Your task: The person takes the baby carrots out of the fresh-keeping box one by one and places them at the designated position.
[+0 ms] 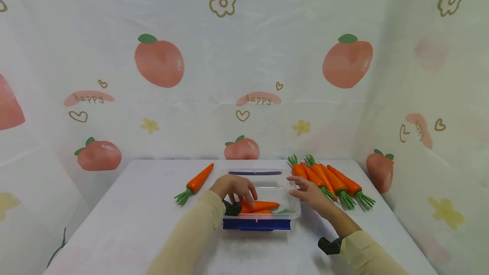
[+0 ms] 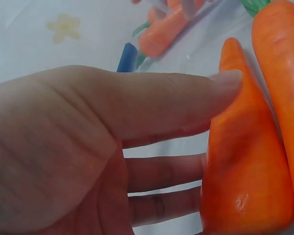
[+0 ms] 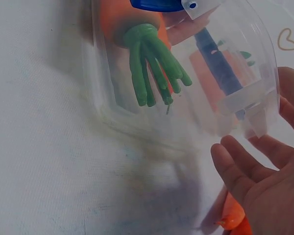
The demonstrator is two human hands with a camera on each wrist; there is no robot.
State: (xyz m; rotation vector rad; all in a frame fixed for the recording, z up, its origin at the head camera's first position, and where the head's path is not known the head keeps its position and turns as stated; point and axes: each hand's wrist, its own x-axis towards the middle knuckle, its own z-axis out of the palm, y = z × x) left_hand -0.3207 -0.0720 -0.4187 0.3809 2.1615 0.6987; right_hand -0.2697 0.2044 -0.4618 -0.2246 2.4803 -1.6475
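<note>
A clear plastic box point(image 1: 275, 193) with a blue front latch point(image 1: 257, 224) stands on the table, carrots inside it. My left hand point(image 1: 237, 187) reaches into the box and grips a carrot point(image 2: 245, 166), thumb on its near face and fingers passing behind it. A second carrot point(image 2: 282, 63) lies close beside that one. The green stalks point(image 3: 154, 66) of a carrot show through the box wall. At the box's right side is my right hand point(image 1: 311, 194), its fingers spread and loosely bent by the wall; it holds nothing.
To the left of the box lies a single carrot point(image 1: 200, 180). Several carrots point(image 1: 318, 176) are heaped on the right of the white table point(image 1: 160, 211), behind my right hand. A printed cloth point(image 1: 248, 54) hangs at the back and right.
</note>
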